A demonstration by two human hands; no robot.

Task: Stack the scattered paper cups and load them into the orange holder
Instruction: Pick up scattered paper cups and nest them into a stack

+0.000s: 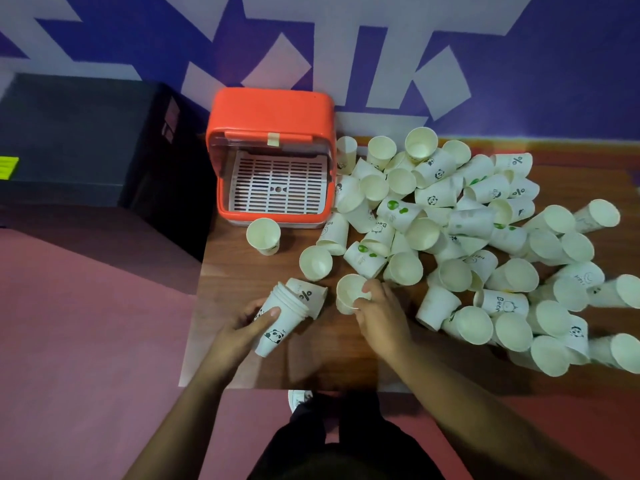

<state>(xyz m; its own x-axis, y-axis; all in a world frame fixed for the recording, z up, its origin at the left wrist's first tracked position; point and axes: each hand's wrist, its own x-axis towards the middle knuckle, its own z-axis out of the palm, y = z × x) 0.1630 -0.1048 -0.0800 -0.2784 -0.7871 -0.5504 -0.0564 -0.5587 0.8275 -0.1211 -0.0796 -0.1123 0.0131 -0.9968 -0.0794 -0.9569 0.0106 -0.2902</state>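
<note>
Stacking under way | desk (pixel 329 358): one, carries everything | orange holder (pixel 270 109): one, back-left, open front facing the person for loading, no cups in yet | loose cups (pixel 467 223): dozens heaped right, too overlapped to count | stack (pixel 284 317): about five nested, left hand (pixel 242 327) fingers (pixel 268 315) curled round it, mouth tilted rightward to take more | single cup (pixel 348 292): one, right hand (pixel 381 317) fingers pinching its rim, probably next in

holder (pixel 272 112) at table's (pixel 242 271) rear left; cup heap (pixel 467 237) to its right; one upright cup (pixel 264 235) before it.
</note>
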